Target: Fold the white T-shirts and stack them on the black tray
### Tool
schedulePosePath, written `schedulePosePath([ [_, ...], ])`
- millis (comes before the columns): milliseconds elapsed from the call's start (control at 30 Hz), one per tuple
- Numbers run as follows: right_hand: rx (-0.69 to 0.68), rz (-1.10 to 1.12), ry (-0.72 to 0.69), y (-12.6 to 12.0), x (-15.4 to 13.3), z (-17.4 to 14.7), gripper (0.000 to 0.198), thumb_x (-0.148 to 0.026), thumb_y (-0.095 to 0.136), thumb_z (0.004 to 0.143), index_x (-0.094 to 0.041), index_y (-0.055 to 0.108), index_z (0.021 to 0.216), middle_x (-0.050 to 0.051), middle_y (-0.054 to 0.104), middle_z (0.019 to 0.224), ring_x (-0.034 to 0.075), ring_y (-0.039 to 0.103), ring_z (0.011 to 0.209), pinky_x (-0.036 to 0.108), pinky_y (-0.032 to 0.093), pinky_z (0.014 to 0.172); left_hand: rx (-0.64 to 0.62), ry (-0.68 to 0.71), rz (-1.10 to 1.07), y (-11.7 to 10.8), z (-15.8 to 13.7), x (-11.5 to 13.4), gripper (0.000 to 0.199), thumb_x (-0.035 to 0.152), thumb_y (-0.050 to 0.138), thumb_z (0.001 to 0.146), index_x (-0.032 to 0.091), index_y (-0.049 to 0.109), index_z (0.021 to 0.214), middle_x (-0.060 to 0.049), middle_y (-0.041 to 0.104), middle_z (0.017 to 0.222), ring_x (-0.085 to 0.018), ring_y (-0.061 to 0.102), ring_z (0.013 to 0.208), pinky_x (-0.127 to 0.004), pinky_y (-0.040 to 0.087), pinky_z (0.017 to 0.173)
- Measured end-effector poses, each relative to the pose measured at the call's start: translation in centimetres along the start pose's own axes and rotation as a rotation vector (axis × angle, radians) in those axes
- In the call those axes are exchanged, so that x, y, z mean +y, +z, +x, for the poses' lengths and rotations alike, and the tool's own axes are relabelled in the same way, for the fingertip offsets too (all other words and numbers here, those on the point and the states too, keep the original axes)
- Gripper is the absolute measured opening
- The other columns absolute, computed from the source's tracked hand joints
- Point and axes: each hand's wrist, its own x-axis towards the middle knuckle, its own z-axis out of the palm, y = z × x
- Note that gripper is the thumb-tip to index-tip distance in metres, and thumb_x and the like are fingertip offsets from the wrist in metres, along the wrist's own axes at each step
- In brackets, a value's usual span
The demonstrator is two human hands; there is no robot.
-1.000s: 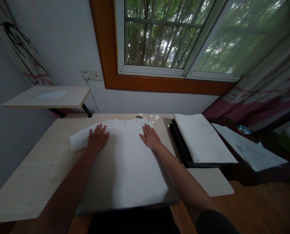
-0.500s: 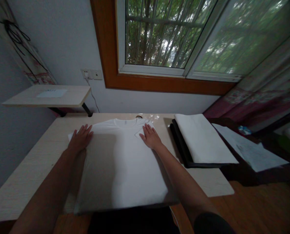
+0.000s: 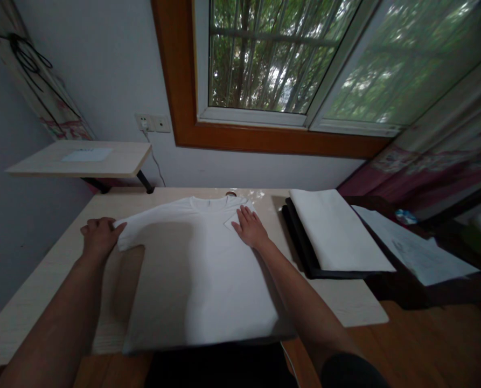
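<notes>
A white T-shirt [image 3: 224, 275] lies spread on the desk, its neckline towards the wall and its hem at the near edge. My left hand [image 3: 100, 237] is at the tip of the left sleeve, which stretches out sideways; thumb and fingers are closed on the sleeve's end. Flat on the shirt's right shoulder rests my right hand [image 3: 250, 226], fingers extended. Beside those fingers a folded corner of white cloth shows on the shirt. The right sleeve's end is not seen out to the side.
The pale wooden desk [image 3: 34, 318] stands against the wall under a window. A raised shelf [image 3: 131, 159] with a paper label is at the back left. To the right lie a white sheet [image 3: 341, 231] on a black stack and a loose paper [image 3: 418, 248]. A small ring-shaped object [image 3: 231, 193] sits behind the collar.
My left hand has moved left from the shirt's shoulder to the sleeve tip and closed on it. The left sleeve now extends outward. My right hand has stayed in place.
</notes>
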Motion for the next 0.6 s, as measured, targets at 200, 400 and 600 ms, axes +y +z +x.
schedulePosePath([
  [200,-0.008,0.006,0.008,-0.1,0.0,0.0,0.069,-0.052,0.031,0.108,-0.007,0.034,0.160,0.017,0.023,0.169,0.028,0.020,0.159,0.046,0.016,0.128,-0.230,-0.065,-0.082,-1.1,2.1,0.2,0.046,0.063,0.048,0.090,0.019,0.063,0.091,-0.015,0.071,0.105,-0.038,0.057,0.118,-0.054,0.046,0.099],
  [400,0.020,0.016,0.002,0.0,0.0,-0.1,0.068,-0.052,0.032,0.108,-0.008,0.036,0.160,0.017,0.025,0.169,0.028,0.021,0.158,0.046,0.017,0.127,-0.079,-0.142,-0.382,-3.0,1.1,3.1,0.037,0.046,0.050,0.093,0.019,0.053,0.117,-0.005,0.070,0.109,-0.023,0.065,0.098,-0.033,0.052,0.085],
  [600,0.022,0.020,0.000,0.1,0.0,0.0,0.067,-0.051,0.033,0.107,-0.009,0.037,0.159,0.017,0.026,0.169,0.029,0.022,0.158,0.048,0.018,0.127,-0.038,0.048,-0.344,-7.6,0.2,8.1,0.054,0.042,0.055,0.097,0.023,0.047,0.147,-0.011,0.071,0.121,-0.027,0.068,0.108,-0.037,0.051,0.090],
])
